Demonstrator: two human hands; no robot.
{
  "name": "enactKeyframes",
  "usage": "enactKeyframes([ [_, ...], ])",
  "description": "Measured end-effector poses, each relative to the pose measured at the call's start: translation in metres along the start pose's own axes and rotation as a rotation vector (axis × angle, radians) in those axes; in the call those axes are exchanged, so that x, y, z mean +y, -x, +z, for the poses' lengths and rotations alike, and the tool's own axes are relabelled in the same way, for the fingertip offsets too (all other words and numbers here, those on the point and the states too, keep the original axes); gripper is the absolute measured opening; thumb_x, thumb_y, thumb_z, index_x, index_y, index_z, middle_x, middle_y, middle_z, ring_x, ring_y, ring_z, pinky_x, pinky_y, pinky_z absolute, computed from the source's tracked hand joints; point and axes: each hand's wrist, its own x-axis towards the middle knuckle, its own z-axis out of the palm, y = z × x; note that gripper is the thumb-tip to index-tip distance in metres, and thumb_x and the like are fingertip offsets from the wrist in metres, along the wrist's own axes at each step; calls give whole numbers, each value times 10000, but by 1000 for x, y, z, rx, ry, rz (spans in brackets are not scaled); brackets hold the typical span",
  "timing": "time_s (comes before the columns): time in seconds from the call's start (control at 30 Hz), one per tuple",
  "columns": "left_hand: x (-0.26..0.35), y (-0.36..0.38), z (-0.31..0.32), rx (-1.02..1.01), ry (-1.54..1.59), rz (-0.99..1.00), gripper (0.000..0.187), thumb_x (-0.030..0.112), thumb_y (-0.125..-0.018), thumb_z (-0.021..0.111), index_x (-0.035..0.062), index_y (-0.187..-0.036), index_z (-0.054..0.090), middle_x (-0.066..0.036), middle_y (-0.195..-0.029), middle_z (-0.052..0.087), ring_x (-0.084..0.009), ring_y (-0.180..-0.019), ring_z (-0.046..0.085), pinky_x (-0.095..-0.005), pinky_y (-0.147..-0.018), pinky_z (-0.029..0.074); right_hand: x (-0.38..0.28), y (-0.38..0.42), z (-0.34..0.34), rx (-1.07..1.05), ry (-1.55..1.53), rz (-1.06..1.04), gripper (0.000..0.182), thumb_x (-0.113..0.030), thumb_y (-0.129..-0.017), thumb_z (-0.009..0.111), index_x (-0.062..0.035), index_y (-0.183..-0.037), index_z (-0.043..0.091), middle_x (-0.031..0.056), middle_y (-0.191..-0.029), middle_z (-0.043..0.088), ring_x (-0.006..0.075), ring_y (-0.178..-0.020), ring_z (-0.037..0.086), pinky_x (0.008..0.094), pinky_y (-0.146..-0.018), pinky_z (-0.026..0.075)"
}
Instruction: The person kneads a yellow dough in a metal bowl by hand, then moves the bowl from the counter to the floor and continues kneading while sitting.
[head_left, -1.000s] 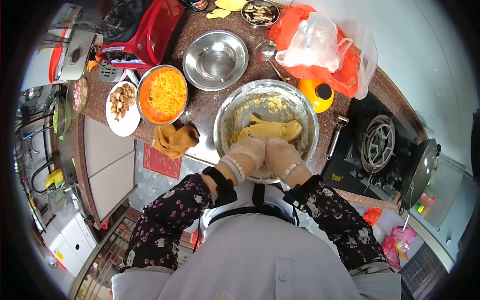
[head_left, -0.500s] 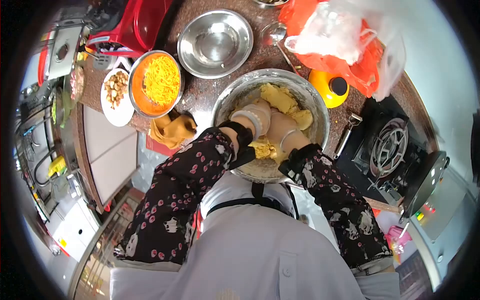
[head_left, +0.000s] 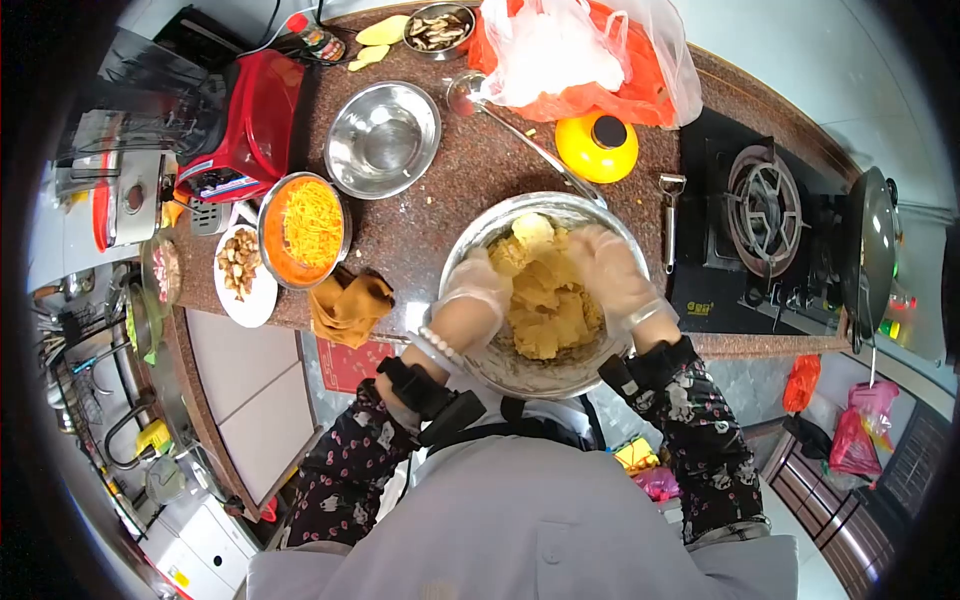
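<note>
A wide steel mixing bowl (head_left: pixel 462 352) holds a crumbly mass of yellow-brown dough (head_left: pixel 548 310), with a paler lump (head_left: pixel 533 231) at its far side. My left hand (head_left: pixel 482 287), in a thin clear glove, lies along the bowl's left inner side against the dough, fingers loosely extended. Opposite it, my right hand (head_left: pixel 608 268), gloved the same way, rests at the dough's right edge with its fingers apart. Slight blur softens both hands, and some fingertips are hard to make out.
Left of the bowl are an empty steel basin (head_left: pixel 383 140), a bowl of orange shreds (head_left: pixel 312 225), a plate of brown chunks (head_left: pixel 246 290) and a brown cloth (head_left: pixel 350 305). A ladle (head_left: pixel 530 145), yellow lidded container (head_left: pixel 597 150), peeler (head_left: pixel 670 222) and gas stove (head_left: pixel 765 215) lie beyond or right.
My hands have moved apart, from close together in the dough to opposite sides of the bowl. More dough shows between them. The view has shifted, revealing more countertop.
</note>
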Motion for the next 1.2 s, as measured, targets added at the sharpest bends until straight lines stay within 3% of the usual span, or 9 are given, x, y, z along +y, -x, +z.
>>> enactKeyframes([
  [0.13, -3, -55, 32, -254, -1121, 717, 245, 239, -869, 564, 33, -968, 652, -181, -1079, 639, -345, -888, 612, -366, -874, 485, 5, -43, 13, -1, 481, -251, 365, -269, -939, 446, 23, -1095, 600, 270, -1067, 610, 375, -1050, 576, 445, -908, 453],
  [0.2, -7, -87, 51, -131, -1039, 697, 240, 135, -797, 607, 3, -984, 680, -239, -992, 635, -332, -901, 619, -389, -824, 501, -10, -59, 16, -97, 478, -254, 438, -331, -919, 454, 58, -1081, 574, 300, -1042, 604, 399, -1048, 577, 443, -905, 461],
  [0.3, -48, -120, 60, 72, -406, 657, 291, 97, -793, 613, 20, -1072, 646, -192, -1027, 652, -331, -938, 622, -389, -864, 483, -11, -68, 16, -44, -510, -29, 462, -376, -908, 495, 3, -1147, 607, 177, -1146, 637, 339, -1038, 597, 391, -877, 464],
  [0.4, -6, -42, -3, 94, 390, 585, 334, 75, -849, 599, 48, -1182, 597, -175, -1103, 639, -288, -1006, 614, -361, -899, 475, -21, -47, 16, 10, -831, -1, 448, -371, -858, 605, -1, -1109, 629, 157, -1042, 666, 241, -932, 620, 363, -844, 466],
  [0.47, -2, -9, -27, -281, 498, 463, 355, 154, -863, 622, 53, -1202, 593, -169, -1146, 622, -278, -1077, 582, -360, -951, 448, -54, 7, -7, 63, -482, -71, 375, -350, -838, 646, 0, -971, 626, 126, -862, 651, 201, -802, 609, 361, -797, 492],
  [0.57, -43, -3, -7, 158, -339, 924, 299, 267, -876, 614, 53, -1084, 614, -176, -1134, 601, -294, -1047, 581, -395, -903, 463, -41, 35, 4, 167, 46, -367, 386, -352, -794, 688, -10, -962, 629, 162, -860, 656, 245, -776, 641, 367, -724, 518],
  [0.67, -49, -17, 18, 242, -611, 994, 410, 115, -799, 622, -8, -1185, 560, -229, -1187, 574, -350, -1150, 535, -366, -990, 422, -39, 47, 27, 403, 596, -482, 383, -339, -756, 709, -19, -951, 634, 184, -874, 659, 298, -782, 656, 385, -703, 526],
  [0.87, -9, -14, 11, -132, -513, 734, 310, 13, -727, 627, 19, -1033, 575, -194, -984, 627, -342, -988, 611, -375, -827, 507, -40, 19, 47, -19, 484, -127, 318, -271, -820, 607, 5, -975, 641, 174, -916, 662, 318, -855, 656, 390, -768, 526],
  [1.2, 8, -44, 22, -272, -437, 371, 339, 26, -784, 603, -34, -1097, 488, -261, -953, 644, -406, -955, 626, -419, -813, 514, -6, -21, 65, -92, 396, -300, 290, -239, -819, 574, 10, -962, 615, 206, -923, 649, 369, -879, 626, 428, -772, 512],
])
